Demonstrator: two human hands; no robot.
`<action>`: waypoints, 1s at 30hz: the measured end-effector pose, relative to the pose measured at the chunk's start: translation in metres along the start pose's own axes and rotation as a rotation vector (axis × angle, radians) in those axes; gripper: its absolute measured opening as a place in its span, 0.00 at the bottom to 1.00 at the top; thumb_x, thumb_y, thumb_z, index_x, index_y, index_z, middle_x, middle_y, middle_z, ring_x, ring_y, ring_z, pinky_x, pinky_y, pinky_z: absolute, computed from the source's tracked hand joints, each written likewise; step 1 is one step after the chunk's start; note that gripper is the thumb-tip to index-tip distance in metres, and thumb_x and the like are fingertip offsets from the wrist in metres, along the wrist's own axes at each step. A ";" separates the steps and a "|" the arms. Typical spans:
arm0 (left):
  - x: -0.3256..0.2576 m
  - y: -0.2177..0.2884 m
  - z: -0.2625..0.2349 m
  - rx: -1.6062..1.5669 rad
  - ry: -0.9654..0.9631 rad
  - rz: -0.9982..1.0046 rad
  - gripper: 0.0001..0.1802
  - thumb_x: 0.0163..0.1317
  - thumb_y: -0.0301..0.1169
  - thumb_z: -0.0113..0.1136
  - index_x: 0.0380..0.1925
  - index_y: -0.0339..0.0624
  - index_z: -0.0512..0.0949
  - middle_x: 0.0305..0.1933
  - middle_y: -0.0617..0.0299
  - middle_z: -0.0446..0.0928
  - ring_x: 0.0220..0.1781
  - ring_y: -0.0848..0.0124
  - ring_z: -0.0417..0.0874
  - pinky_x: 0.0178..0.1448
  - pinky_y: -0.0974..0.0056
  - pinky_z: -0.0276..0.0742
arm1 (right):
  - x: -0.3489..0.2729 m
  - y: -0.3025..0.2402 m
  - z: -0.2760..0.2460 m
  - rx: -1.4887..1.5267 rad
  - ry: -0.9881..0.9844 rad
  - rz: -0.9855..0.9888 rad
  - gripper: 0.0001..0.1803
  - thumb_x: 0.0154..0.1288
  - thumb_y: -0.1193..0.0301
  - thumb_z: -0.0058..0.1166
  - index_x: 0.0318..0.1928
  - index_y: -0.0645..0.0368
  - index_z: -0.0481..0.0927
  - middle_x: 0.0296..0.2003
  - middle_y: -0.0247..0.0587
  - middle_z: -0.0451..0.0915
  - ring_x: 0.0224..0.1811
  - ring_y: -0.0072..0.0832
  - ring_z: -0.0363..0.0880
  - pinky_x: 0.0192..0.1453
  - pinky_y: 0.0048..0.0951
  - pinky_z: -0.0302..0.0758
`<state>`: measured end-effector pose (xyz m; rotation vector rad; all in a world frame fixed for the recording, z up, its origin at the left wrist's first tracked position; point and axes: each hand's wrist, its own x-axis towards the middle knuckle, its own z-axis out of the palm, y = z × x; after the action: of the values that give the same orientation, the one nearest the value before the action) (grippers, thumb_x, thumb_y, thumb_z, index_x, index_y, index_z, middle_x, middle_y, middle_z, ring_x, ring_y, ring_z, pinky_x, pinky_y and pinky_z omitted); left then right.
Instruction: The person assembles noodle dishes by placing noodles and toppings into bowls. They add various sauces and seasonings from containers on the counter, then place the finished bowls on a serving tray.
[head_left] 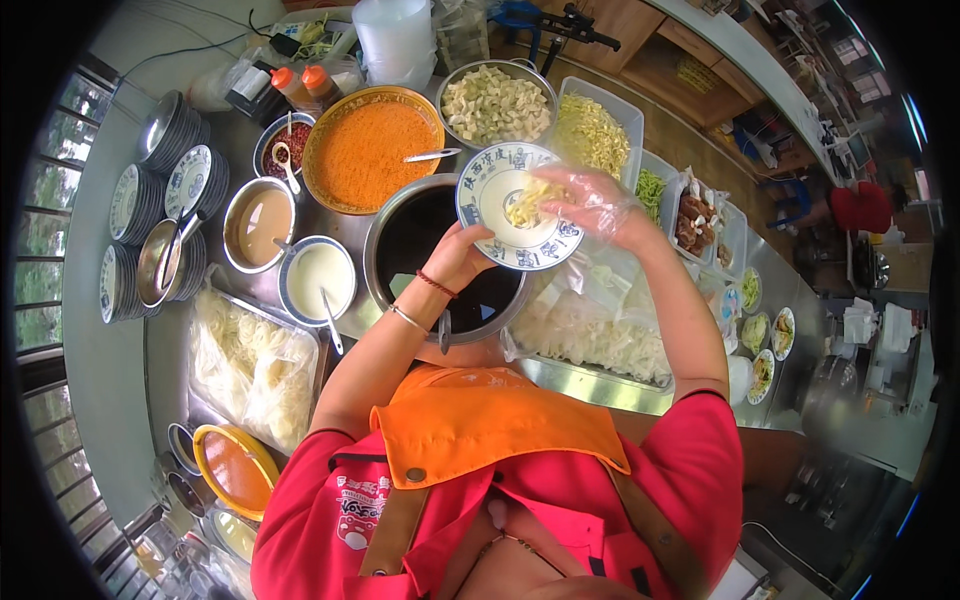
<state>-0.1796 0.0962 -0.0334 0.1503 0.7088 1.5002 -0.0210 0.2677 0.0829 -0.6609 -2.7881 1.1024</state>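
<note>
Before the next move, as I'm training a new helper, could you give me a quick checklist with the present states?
1. Bowl held: ok, left hand grips its near edge.
2. Food in the bowl: ok, pale shreds lie inside, at the right hand.
3. Right hand covered: ok, clear plastic glove.
4. Left hand covered: not ok, bare.
5. Bowl clear of the dark liquid: cannot tell, height hidden from above.

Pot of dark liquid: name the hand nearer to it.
Left. The left hand is over the pot, gripping the plate; the right hand is off to its right, above the plate.
</note>
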 end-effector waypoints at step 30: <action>-0.070 0.002 -0.062 -0.158 0.244 0.119 0.27 0.57 0.15 0.51 0.60 0.29 0.68 0.56 0.52 0.77 0.56 0.62 0.81 0.59 0.59 0.80 | 0.267 0.197 0.099 0.168 -0.022 0.219 0.30 0.57 0.69 0.65 0.62 0.53 0.75 0.54 0.51 0.77 0.49 0.38 0.81 0.47 0.34 0.81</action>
<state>-0.2071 0.0105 -0.0587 -0.1154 0.7821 1.6997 -0.2122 0.4441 -0.1452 -0.9561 -2.6492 1.3716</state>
